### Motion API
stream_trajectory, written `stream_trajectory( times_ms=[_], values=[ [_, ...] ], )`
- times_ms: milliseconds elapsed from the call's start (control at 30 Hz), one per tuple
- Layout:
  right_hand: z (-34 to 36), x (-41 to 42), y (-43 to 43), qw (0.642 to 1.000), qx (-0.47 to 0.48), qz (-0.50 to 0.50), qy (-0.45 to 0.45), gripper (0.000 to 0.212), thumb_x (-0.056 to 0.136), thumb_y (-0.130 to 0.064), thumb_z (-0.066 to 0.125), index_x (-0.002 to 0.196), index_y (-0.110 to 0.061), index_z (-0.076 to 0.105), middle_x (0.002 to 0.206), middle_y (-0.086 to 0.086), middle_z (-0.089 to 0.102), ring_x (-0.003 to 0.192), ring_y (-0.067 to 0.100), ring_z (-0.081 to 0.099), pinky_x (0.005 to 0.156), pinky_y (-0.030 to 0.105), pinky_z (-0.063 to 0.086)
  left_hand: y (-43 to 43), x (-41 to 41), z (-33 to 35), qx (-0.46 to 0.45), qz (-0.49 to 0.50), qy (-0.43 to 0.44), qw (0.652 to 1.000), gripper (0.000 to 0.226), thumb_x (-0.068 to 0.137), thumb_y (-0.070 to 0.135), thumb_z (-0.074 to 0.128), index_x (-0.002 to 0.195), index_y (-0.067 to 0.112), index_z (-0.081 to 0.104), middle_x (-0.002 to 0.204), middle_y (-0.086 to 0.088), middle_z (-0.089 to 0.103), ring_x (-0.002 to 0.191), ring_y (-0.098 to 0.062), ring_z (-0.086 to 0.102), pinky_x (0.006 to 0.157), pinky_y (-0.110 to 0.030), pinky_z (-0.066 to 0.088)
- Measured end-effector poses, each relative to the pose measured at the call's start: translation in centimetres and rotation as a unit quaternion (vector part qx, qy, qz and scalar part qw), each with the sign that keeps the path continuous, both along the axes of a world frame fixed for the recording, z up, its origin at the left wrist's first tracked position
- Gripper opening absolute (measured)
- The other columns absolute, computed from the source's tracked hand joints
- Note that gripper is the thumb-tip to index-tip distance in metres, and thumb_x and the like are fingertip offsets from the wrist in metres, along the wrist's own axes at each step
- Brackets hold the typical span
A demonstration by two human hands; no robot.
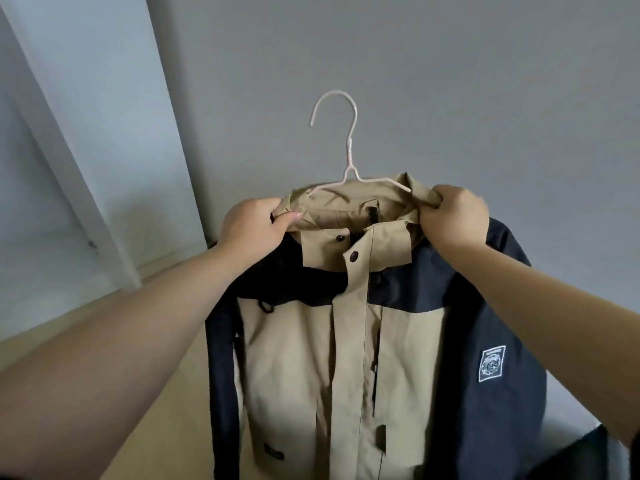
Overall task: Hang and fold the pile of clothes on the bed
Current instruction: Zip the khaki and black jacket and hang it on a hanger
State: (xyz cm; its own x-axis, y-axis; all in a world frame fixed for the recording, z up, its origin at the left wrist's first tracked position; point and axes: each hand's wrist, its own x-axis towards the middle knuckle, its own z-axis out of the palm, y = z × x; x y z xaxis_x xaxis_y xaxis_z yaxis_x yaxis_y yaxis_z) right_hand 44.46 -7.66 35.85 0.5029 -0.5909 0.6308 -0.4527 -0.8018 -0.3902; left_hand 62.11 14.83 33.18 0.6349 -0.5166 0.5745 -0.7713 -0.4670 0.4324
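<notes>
While both hands, left hand (254,225) and right hand (452,216), pinch the collar, 1 jacket (346,358) sits on its hanger (348,157), held up; rail, bed, pile unseen, hanging pending.

Patch (491,363) on jacket (294,358) sleeve carries lettering (too blurred to read).

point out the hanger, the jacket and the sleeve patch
hanger (349,147): head view, on the twisted neck under the hook
jacket (294,358): head view, on the tan front panel
sleeve patch (491,363): head view, on the middle of the badge
</notes>
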Motion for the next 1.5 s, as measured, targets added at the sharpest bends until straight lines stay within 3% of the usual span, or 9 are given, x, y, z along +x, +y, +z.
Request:
stream_trajectory(
  times_ms=[433,600,700,800,1000,1133,1267,1433,1500],
  values=[
    [20.1,8.5,4.8,0.985,0.158,0.026,0.072,0.020,0.078,-0.010,0.050,0.061,-0.014,0.040,0.057,0.001,0.044,0.062,0.033,0.046,0.051,0.028,0.027,4.0,5.7,22.8,0.048,0.096,0.003,0.994,0.051,0.087,0.039,0.062,0.057,0.023,0.024,0.057,0.009,0.032,0.062,-0.020,0.038,0.052,-0.031,0.018],
    [32.8,10.7,10.8,0.987,0.143,0.053,0.046,0.023,0.083,-0.017,0.051,0.062,-0.016,0.041,0.057,-0.003,0.045,0.055,0.027,0.042,0.048,0.027,0.024,9.0,7.8,34.8,-0.005,0.170,-0.050,0.984,0.031,0.084,0.033,0.067,0.076,0.005,0.056,0.082,-0.008,0.055,0.084,-0.027,0.048,0.069,-0.035,0.036],
    [36.6,12.8,15.5,0.924,0.267,0.192,0.195,0.027,0.090,-0.030,0.061,0.069,-0.012,0.060,0.070,0.004,0.059,0.073,0.027,0.056,0.062,0.031,0.041,13.9,9.8,38.3,0.158,0.133,0.061,0.977,0.045,0.082,0.035,0.071,0.113,0.007,0.054,0.117,-0.014,0.053,0.111,-0.033,0.047,0.087,-0.042,0.040],
    [37.1,15.8,20.7,0.870,0.394,0.238,0.176,0.027,0.087,-0.028,0.067,0.088,-0.001,0.069,0.087,0.014,0.067,0.082,0.025,0.062,0.076,0.033,0.049,19.4,11.7,40.9,0.179,0.077,0.237,0.952,0.066,0.086,0.029,0.069,0.142,0.016,0.035,0.142,-0.013,0.039,0.125,-0.032,0.044,0.102,-0.041,0.039],
    [37.9,23.9,31.0,0.826,0.494,0.236,0.133,0.036,0.090,-0.026,0.065,0.106,0.006,0.063,0.102,0.016,0.066,0.084,0.024,0.059,0.075,0.028,0.047,28.6,13.8,41.6,0.144,0.136,0.228,0.953,0.007,0.093,0.024,0.055,0.095,0.018,0.058,0.101,-0.003,0.061,0.086,-0.018,0.055,0.064,-0.024,0.040],
    [39.3,28.6,37.4,0.750,0.585,0.289,0.113,0.033,0.096,-0.012,0.053,0.124,0.005,0.056,0.130,0.020,0.056,0.117,0.031,0.055,0.099,0.035,0.043,33.7,14.4,41.0,0.154,0.071,0.350,0.921,0.025,0.096,0.034,0.052,0.081,0.017,0.064,0.079,0.002,0.067,0.072,-0.011,0.064,0.059,-0.019,0.044],
    [40.8,33.3,43.5,0.635,0.682,0.349,0.098,0.029,0.095,0.003,0.042,0.120,0.001,0.058,0.130,0.021,0.056,0.108,0.032,0.058,0.096,0.039,0.048,37.7,15.8,40.9,0.102,0.078,0.411,0.903,0.033,0.094,0.044,0.052,0.079,0.018,0.066,0.074,0.004,0.070,0.071,-0.008,0.067,0.058,-0.017,0.047],
    [41.6,39.7,50.6,0.601,0.682,0.395,0.136,0.037,0.096,0.005,0.040,0.132,0.004,0.048,0.129,0.021,0.055,0.118,0.035,0.055,0.095,0.042,0.048,42.6,19.0,42.4,0.044,0.120,0.473,0.872,0.055,0.088,0.061,0.049,0.083,0.010,0.068,0.073,-0.002,0.072,0.072,-0.015,0.070,0.065,-0.025,0.052],
    [41.4,42.7,53.1,0.588,0.689,0.403,0.129,0.026,0.096,0.005,0.042,0.118,0.004,0.055,0.112,0.019,0.061,0.102,0.032,0.062,0.078,0.037,0.054,44.2,21.0,42.8,0.079,0.162,0.446,0.877,0.056,0.085,0.063,0.054,0.091,0.009,0.067,0.077,-0.004,0.071,0.071,-0.015,0.069,0.063,-0.026,0.053]
  ],
)
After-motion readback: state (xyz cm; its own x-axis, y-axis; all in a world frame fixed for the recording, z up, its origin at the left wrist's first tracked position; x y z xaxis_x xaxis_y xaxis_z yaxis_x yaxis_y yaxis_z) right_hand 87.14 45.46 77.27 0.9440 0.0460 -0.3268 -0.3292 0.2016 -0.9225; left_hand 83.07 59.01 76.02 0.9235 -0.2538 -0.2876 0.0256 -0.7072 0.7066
